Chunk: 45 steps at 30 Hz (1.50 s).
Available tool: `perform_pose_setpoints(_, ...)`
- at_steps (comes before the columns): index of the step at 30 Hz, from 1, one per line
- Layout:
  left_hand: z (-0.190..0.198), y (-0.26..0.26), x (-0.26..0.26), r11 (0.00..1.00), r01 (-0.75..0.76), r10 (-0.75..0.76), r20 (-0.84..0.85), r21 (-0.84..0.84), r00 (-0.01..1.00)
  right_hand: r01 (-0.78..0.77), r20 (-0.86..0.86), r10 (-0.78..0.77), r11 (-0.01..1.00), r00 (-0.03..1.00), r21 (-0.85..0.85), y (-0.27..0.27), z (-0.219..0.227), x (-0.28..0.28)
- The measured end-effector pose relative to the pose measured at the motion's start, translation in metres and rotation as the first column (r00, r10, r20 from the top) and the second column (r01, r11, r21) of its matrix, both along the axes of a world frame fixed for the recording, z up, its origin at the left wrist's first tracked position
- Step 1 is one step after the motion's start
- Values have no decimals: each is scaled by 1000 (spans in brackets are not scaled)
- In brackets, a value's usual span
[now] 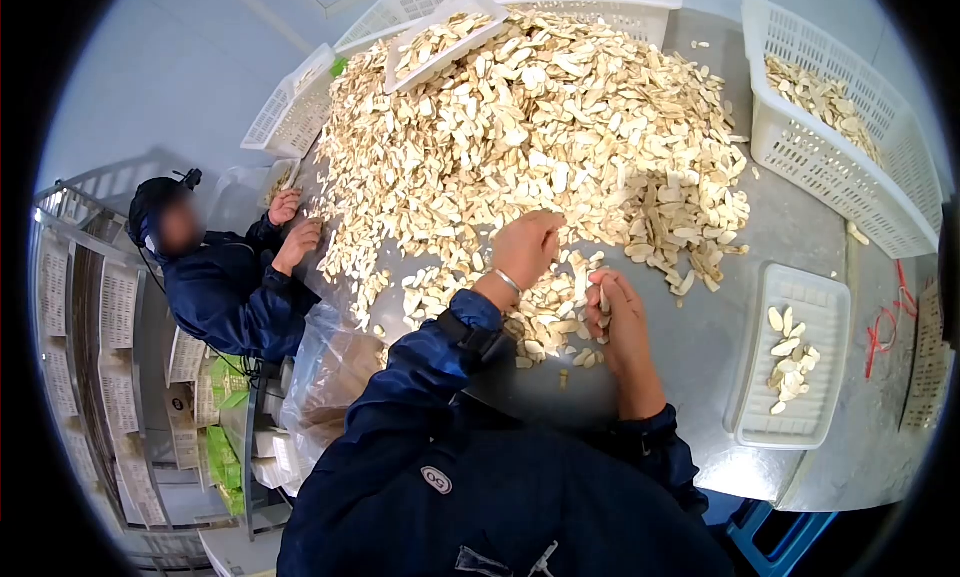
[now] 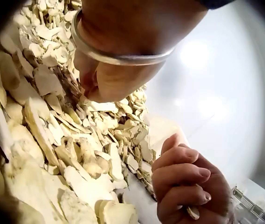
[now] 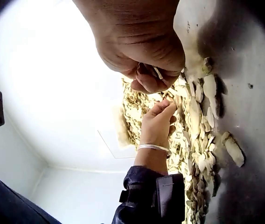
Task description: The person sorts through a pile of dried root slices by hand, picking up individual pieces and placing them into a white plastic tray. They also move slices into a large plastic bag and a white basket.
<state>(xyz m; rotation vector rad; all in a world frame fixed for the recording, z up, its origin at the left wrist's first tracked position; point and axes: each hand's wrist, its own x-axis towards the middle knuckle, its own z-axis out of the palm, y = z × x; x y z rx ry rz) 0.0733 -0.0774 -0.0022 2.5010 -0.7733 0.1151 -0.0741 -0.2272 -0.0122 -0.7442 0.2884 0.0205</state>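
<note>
Pale dried slices (image 1: 520,117) form a large heap, with a smaller loose group (image 1: 545,312) in front. My left hand (image 1: 525,249), wearing a metal bangle, is over the heap's near edge with its fingers bent; whether a slice is between its fingertips cannot be told. In the left wrist view, this hand (image 2: 118,70) reaches down to the slices (image 2: 86,182). My right hand (image 1: 622,327) is beside the smaller group, its fingers curled round a few slices. Small pale pieces show inside the right hand (image 3: 144,56) in the right wrist view.
On the right lies a white tray (image 1: 840,367) with several slices. A white basket (image 1: 800,142) holding slices stands at the back right, with red ties (image 1: 880,332) nearer. A small tray (image 1: 478,39) rests on the heap. Another person (image 1: 235,287) works at the left.
</note>
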Motion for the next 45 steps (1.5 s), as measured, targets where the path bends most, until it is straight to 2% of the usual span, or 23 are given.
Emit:
perform_pose_setpoints(1,-2,2,1,999,-10,8,-35,-47,999,-2,-5,2,1000,1000,-3,0,-1,0)
perform_pose_setpoints(4,-4,6,0,997,18,-17,10,-78,1000,-12,-25,12,1000,1000,-18,1,1,0)
perform_pose_setpoints(10,-6,1,-1,998,54,-50,159,-22,986,-8,-26,7,999,1000,-44,1,1,0)
perform_pose_setpoints(13,-5,4,1,998,27,-31,-72,-54,997,-3,-24,2,999,1000,-46,2,-2,0)
perform_pose_setpoints(16,-1,7,-5,978,-102,54,-252,-184,966,-12,-27,11,999,1000,-41,2,-2,1)
perform_pose_setpoints(19,-10,13,-6,924,-136,-7,-370,-359,929,-12,-34,11,999,999,-39,2,-2,0)
perform_pose_setpoints(22,-14,18,-11,915,-144,-35,-431,-377,902,-5,-49,3,999,999,-40,4,-3,1)
perform_pose_setpoints(25,-13,18,-18,825,-181,-222,-602,-536,767,10,-63,-13,999,998,-46,5,-2,1)
perform_pose_setpoints(28,2,16,-25,776,-333,-293,-774,-535,561,18,-77,-26,994,997,-104,9,2,0)
perform_pose_setpoints(31,0,15,-34,808,-272,-398,-825,-522,400,23,-25,-30,971,999,-239,12,-3,0)
perform_pose_setpoints(34,-1,13,-38,797,-314,-453,-854,-516,255,30,21,-25,944,999,-330,14,-12,3)
perform_pose_setpoints(35,0,14,-41,766,-374,-477,-852,-523,215,32,29,-24,936,999,-350,14,-13,3)
perform_pose_setpoints(38,2,14,-45,795,-369,-407,-874,-481,265,10,-8,-13,955,1000,-296,11,-9,1)
perform_pose_setpoints(45,2,28,-47,835,-307,-348,-870,-457,350,-15,-32,6,955,999,-296,11,-10,1)
